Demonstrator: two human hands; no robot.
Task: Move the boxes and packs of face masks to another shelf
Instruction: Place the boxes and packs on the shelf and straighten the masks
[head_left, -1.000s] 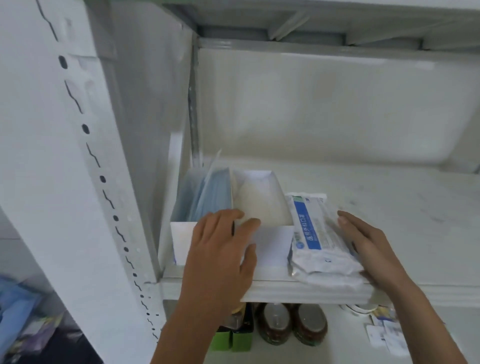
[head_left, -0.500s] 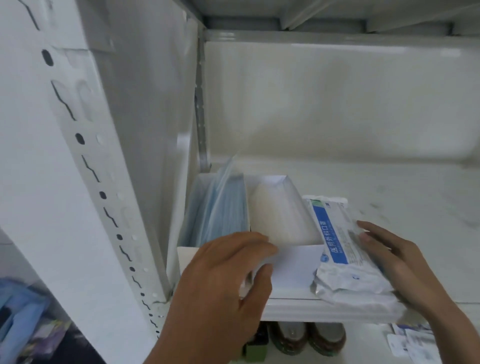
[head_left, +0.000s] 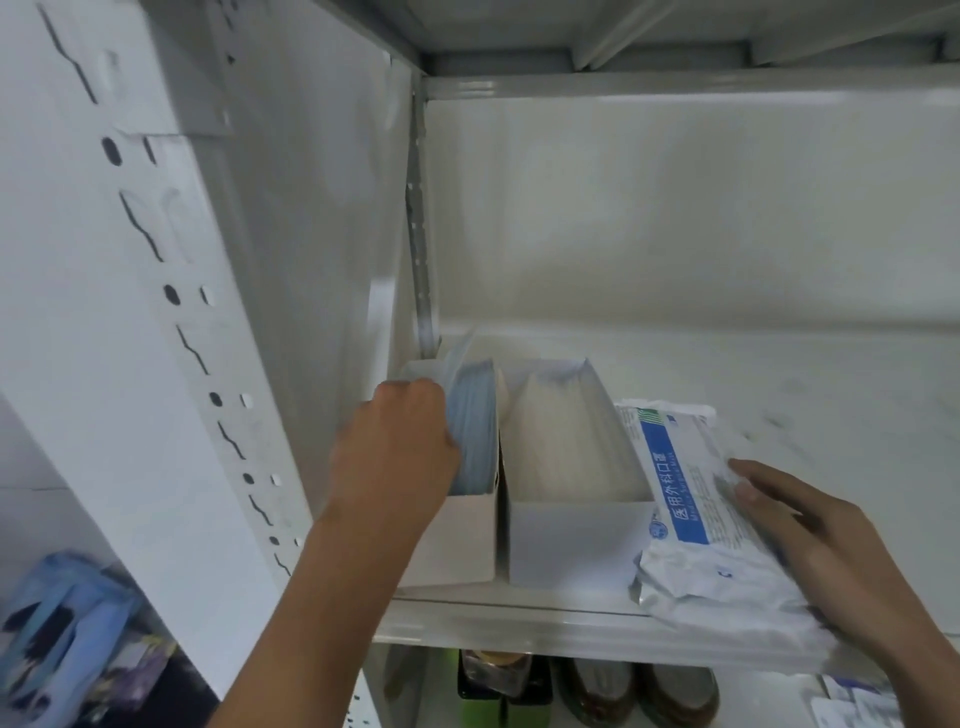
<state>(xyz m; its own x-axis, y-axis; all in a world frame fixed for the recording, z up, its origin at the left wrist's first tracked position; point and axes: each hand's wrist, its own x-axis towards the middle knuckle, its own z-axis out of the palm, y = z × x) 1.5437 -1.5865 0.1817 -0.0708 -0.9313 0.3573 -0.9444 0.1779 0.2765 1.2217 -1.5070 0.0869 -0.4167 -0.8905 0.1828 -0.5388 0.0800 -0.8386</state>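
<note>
Task judged at early stage: both boxes and the pack are seen on one shelf (head_left: 831, 374); whether they have been moved yet can't be told. Left box (head_left: 457, 540) holds blue masks (head_left: 475, 415), stood on edge; right box (head_left: 566, 540) holds white masks (head_left: 566, 436). Left hand (head_left: 400, 441) is reached into left box beside blue masks, fingers hidden, grip can't be told. Right hand (head_left: 800, 525) lies flat, fingers straight, on the mask pack (head_left: 696, 499) just beside right box.

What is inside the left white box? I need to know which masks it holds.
A stack of blue masks stands on edge in the left box. The left hand hides the rest.
</note>
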